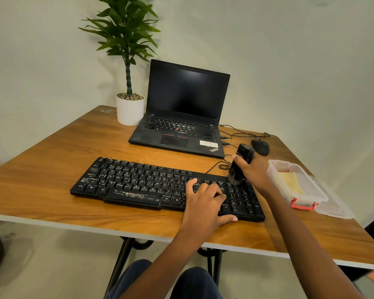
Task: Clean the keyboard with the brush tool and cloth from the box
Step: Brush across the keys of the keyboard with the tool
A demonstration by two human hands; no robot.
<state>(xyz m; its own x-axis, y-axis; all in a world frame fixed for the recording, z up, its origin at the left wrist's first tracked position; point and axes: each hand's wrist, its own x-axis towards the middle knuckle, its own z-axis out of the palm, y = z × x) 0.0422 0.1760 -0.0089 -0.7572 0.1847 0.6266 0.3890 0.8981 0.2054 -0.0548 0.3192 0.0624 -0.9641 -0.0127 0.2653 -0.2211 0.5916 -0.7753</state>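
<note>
A black dusty keyboard (pixel 136 182) lies across the wooden table (pixel 52 169). My right hand (pixel 254 171) grips a black brush tool (pixel 240 166), held upright with its bristles down on the keys at the keyboard's upper right. My left hand (pixel 205 203) rests flat on the right part of the keyboard, fingers spread over the keys and thumb at the front edge. To the right stands a clear plastic box (pixel 311 190) with a red latch, holding a folded yellow cloth (pixel 290 183).
An open black laptop (pixel 181 126) sits behind the keyboard, with a potted plant (pixel 130 108) to its left. A black mouse (pixel 260 147) and cables lie behind the brush. The box's clear lid (pixel 337 209) lies beside the box near the table's right edge.
</note>
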